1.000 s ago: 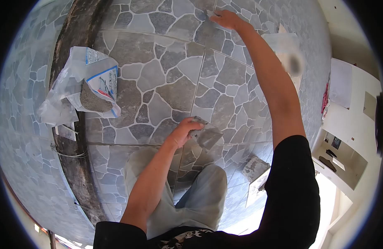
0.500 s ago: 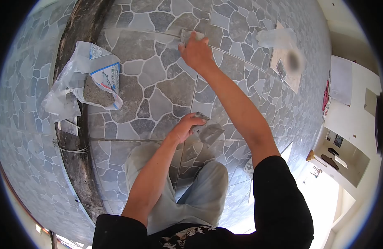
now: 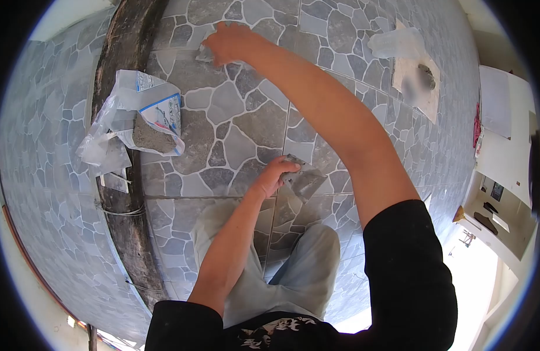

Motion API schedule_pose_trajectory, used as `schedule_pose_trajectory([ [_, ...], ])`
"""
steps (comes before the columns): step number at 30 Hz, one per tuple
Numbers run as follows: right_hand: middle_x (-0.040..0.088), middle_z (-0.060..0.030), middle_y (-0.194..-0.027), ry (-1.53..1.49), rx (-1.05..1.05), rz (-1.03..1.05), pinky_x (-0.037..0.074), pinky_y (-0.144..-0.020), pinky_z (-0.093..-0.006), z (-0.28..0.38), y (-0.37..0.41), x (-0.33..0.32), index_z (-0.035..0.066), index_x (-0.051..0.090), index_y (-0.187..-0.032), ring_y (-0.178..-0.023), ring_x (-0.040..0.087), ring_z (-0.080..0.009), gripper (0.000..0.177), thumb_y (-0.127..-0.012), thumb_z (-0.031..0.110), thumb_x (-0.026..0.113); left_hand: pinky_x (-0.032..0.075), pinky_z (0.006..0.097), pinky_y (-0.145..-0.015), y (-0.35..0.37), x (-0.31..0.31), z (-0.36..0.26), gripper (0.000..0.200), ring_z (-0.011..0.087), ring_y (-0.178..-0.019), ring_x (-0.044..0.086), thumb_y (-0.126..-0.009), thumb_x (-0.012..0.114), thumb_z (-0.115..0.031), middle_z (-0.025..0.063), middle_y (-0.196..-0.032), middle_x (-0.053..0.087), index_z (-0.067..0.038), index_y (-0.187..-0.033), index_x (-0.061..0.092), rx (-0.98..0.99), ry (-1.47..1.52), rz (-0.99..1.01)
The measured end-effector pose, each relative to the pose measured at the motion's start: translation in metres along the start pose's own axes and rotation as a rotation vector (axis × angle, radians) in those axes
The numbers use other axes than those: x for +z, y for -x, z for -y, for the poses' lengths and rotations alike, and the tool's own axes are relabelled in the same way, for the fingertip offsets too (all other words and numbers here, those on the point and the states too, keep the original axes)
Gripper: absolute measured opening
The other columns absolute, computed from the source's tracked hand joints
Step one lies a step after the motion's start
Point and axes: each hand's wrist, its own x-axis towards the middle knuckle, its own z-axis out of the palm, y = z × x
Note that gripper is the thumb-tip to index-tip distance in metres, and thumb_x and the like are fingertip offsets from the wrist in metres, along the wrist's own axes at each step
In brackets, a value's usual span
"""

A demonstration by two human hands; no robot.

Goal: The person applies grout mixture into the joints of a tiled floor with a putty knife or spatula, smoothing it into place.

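My right hand (image 3: 229,44) reaches far forward, fingers pressed down on a small flat grey scraper (image 3: 205,54). That scraper lies against the stone-patterned tiles (image 3: 214,105), along a joint between two of them. Most of it is covered by the hand. Close to my knees, my left hand (image 3: 273,177) grips a wider, flat plate-like scraper (image 3: 308,181), thumb on top, its face smeared grey. This one is held over the tiles just ahead of my legs.
A dark wooden beam (image 3: 122,225) runs along the left. Against it rests an opened plastic bag (image 3: 160,111) of grey powder (image 3: 150,136). To the right, a board (image 3: 419,105) bears a grey lump (image 3: 426,76), with a translucent container (image 3: 388,45) at its edge.
My right hand has slid leftward along the tile joint with its scraper. My left hand keeps its scraper in nearly the same place, while the whole view has shifted slightly.
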Motion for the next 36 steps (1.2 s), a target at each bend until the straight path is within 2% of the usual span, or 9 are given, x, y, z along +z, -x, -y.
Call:
schedule_pose_trajectory([
  [5,0.051,-0.0166,-0.130,0.082,0.061,0.290,0.053,-0.088,-0.0454,-0.062,0.055,-0.004,0.028,0.054,-0.137,-0.109,0.061,-0.0390,0.062,-0.077,0.026,0.071,0.037,0.0263,-0.076,-0.004,-0.009,0.004,0.041,0.0092,-0.092,0.057,-0.073,0.074,-0.030,-0.0026,-0.101,0.065,-0.013,-0.109,0.063,-0.003,-0.003,0.004],
  [9,0.048,-0.0141,-0.132,0.131,0.158,0.387,0.053,-0.091,-0.0453,-0.101,0.101,0.002,0.034,0.050,-0.140,-0.112,0.059,-0.0366,0.067,-0.077,0.027,0.073,0.051,0.0307,-0.082,0.000,-0.004,-0.004,0.029,0.0146,-0.093,0.064,-0.080,0.068,-0.012,0.0033,-0.099,0.067,-0.005,-0.107,0.063,-0.012,0.055,-0.087],
  [11,0.053,-0.0180,-0.130,0.197,0.263,0.547,0.051,-0.093,-0.0457,-0.127,0.128,-0.009,0.027,0.050,-0.141,-0.114,0.058,-0.0373,0.066,-0.079,0.034,0.071,0.050,0.0308,-0.082,0.004,0.000,-0.006,0.029,0.0149,-0.094,0.064,-0.080,0.068,-0.013,0.0034,-0.099,0.067,-0.005,-0.107,0.063,-0.010,0.044,-0.107],
  [17,0.061,-0.0245,-0.122,-0.323,0.554,0.026,0.048,-0.096,-0.0472,-0.158,0.179,0.016,0.009,0.048,-0.140,-0.121,0.053,-0.0394,0.070,-0.086,0.052,0.056,0.044,0.0314,-0.086,0.002,0.005,0.001,0.044,0.0131,-0.100,0.060,-0.074,0.074,-0.023,0.0028,-0.106,0.066,-0.005,-0.112,0.060,-0.040,0.034,0.027],
  [23,0.062,-0.0287,-0.115,-0.239,0.700,0.041,0.050,-0.092,-0.0495,-0.047,0.179,0.072,0.006,0.044,-0.141,-0.117,0.054,-0.0424,0.074,-0.087,0.055,0.054,0.043,0.0301,-0.089,-0.002,0.001,0.004,0.073,0.0142,-0.102,0.060,-0.074,0.074,-0.023,0.0053,-0.110,0.065,0.001,-0.137,0.044,-0.073,-0.041,-0.076],
  [25,0.060,-0.0305,-0.115,-0.257,0.722,0.087,0.051,-0.090,-0.0497,-0.046,0.185,0.067,0.005,0.045,-0.140,-0.115,0.055,-0.0430,0.073,-0.087,0.055,0.054,0.043,0.0340,-0.091,-0.008,-0.005,0.005,0.097,0.0161,-0.106,0.058,-0.074,0.074,-0.022,0.0066,-0.114,0.064,0.003,-0.149,0.020,-0.076,0.012,0.055],
  [30,0.050,-0.0356,-0.128,-0.303,0.865,0.000,0.051,-0.090,-0.0492,-0.119,0.200,0.055,0.005,0.044,-0.141,-0.114,0.057,-0.0439,0.075,-0.087,0.056,0.053,0.043,0.0318,-0.090,-0.015,-0.004,0.015,0.075,0.0150,-0.102,0.059,-0.074,0.074,-0.022,0.0047,-0.108,0.065,0.001,-0.137,0.041,-0.089,-0.040,-0.107],
  [34,0.054,-0.0328,-0.124,-0.234,0.809,0.140,0.051,-0.089,-0.0494,-0.101,0.210,0.077,0.007,0.045,-0.140,-0.113,0.056,-0.0440,0.073,-0.086,0.055,0.055,0.039,0.0328,-0.091,-0.011,-0.005,0.009,0.075,0.0156,-0.103,0.059,-0.073,0.075,-0.024,0.0044,-0.112,0.064,0.000,-0.136,0.042,-0.075,-0.001,0.035],
  [36,0.053,-0.0274,-0.125,-0.266,0.481,0.325,0.051,-0.090,-0.0491,-0.107,0.214,0.055,0.013,0.045,-0.142,-0.112,0.056,-0.0441,0.067,-0.085,0.044,0.061,0.041,0.0335,-0.090,-0.011,-0.005,0.010,0.075,0.0159,-0.102,0.059,-0.074,0.074,-0.023,0.0047,-0.111,0.064,0.000,-0.137,0.040,-0.087,-0.011,0.001],
])
